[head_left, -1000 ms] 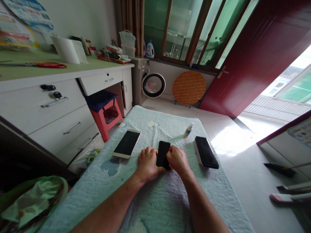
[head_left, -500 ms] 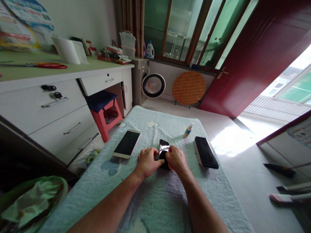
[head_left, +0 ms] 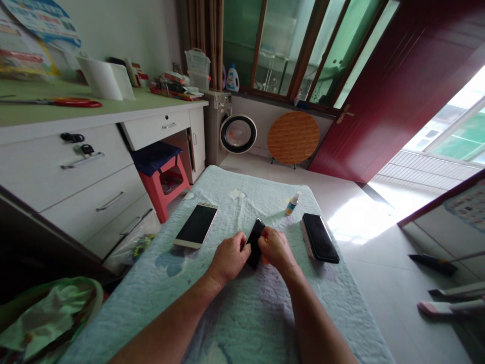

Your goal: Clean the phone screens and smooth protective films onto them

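Note:
Between my hands is a black smartphone [head_left: 254, 246], tilted, its far end up above the cloth. My left hand [head_left: 230, 257] is closed on its left edge, with the thumb near the screen. My right hand [head_left: 276, 247] is closed at its right edge, fingers curled against it. Something small and orange [head_left: 265, 261] shows beneath my right hand; its kind is hidden. To the left lies a white-framed smartphone [head_left: 196, 225], screen up. On the right a dark smartphone [head_left: 320, 237] rests on top of something pinkish. A small spray bottle [head_left: 291, 204] stands beyond my right hand.
A pale blue quilted cloth [head_left: 227, 323] covers the table. At the left are a white desk [head_left: 91, 172] with scissors [head_left: 78, 102], a red stool [head_left: 162, 187] and a bin [head_left: 49, 318]. A washing machine [head_left: 217, 121] stands behind, its door open.
The black smartphone has turned in my hands, its far end leaning more to the right and the bright reflection gone from its screen. My left hand has shifted slightly along its edge.

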Available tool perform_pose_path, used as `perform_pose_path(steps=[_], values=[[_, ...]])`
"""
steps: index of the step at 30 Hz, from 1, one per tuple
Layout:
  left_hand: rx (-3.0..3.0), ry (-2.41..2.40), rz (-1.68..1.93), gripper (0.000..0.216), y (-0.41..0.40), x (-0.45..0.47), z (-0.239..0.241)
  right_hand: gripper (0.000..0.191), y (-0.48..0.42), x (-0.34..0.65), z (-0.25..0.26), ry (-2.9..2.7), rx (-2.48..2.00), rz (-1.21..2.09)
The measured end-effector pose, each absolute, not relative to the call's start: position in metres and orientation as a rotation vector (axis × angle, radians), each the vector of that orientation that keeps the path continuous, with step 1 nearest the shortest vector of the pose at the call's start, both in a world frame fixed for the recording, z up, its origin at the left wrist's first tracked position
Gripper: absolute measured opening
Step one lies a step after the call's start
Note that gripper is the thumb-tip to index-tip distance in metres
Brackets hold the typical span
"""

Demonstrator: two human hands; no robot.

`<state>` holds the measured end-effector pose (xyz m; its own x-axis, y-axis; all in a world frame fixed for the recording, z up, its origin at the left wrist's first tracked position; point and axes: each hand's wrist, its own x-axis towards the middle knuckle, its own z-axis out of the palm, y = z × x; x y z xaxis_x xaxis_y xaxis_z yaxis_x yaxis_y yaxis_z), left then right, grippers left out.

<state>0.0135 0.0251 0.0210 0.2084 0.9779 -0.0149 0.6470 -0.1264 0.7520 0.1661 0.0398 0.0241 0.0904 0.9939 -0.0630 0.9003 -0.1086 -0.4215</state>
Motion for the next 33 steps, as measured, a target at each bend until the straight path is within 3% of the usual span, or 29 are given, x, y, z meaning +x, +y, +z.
perform_pose_path(steps=[12,23,28,33], values=[[1.083,1.172,0.766,0.026,0.027,0.015,0.011,0.023,0.042,0.191,0.038,-1.871,-2.218,0.273],[0.949,1.037,0.823,0.034,0.027,0.016,0.011,0.021,0.04,0.2,0.035,-2.023,-2.342,0.344],[0.938,0.982,0.84,0.034,0.026,0.016,0.012,0.024,0.038,0.197,0.039,-1.931,-2.263,0.176],[0.959,0.945,0.887,0.037,0.028,0.017,0.011,0.033,0.039,0.179,0.04,-1.742,-1.953,0.449]])
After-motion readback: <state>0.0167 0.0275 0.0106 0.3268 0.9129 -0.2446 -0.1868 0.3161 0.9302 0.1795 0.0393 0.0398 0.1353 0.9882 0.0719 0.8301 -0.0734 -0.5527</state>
